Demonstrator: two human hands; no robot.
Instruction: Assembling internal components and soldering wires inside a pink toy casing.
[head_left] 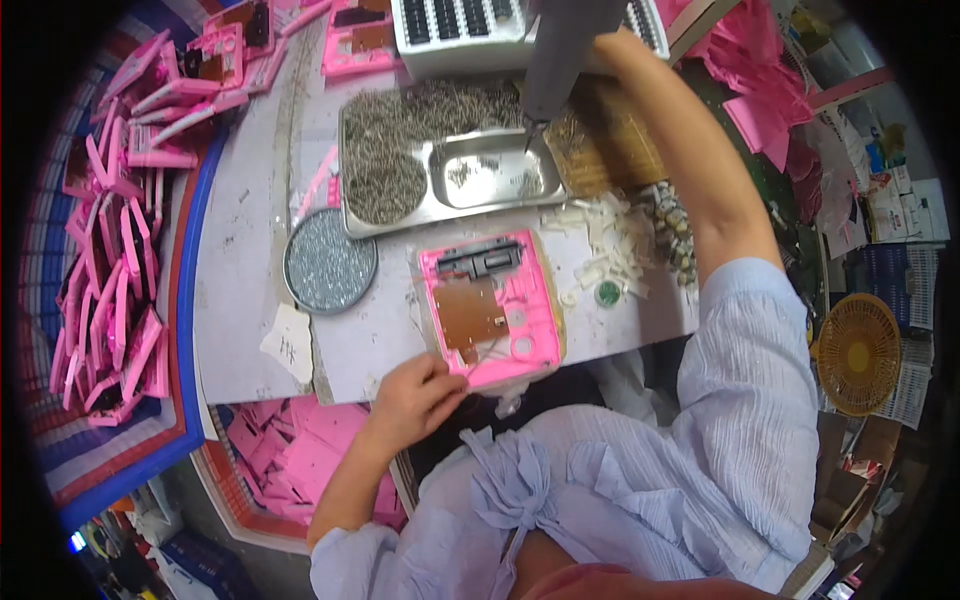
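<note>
A pink plastic housing [541, 335] lies open side up on the table before me, with a brown circuit board [468, 312] and a dark grey module [482, 258] inside it. My left hand [415, 398] is at its lower left corner, fingers curled together; thin wires run near the fingertips, and what they pinch is hidden. My right arm stretches far forward to a white box [430, 62] holding rows of black parts. Most of my right hand [610, 48] is hidden behind a dark, upright powered screwdriver [562, 60], so its fingers do not show.
A steel tray [440, 215] of small screws stands beyond the housing. Left of that is a round dish [331, 262] of tiny metal pieces. White plastic pieces [605, 240] lie at right. Pink housings fill a striped bin [185, 330] at left; more pink parts [310, 450] sit below the table.
</note>
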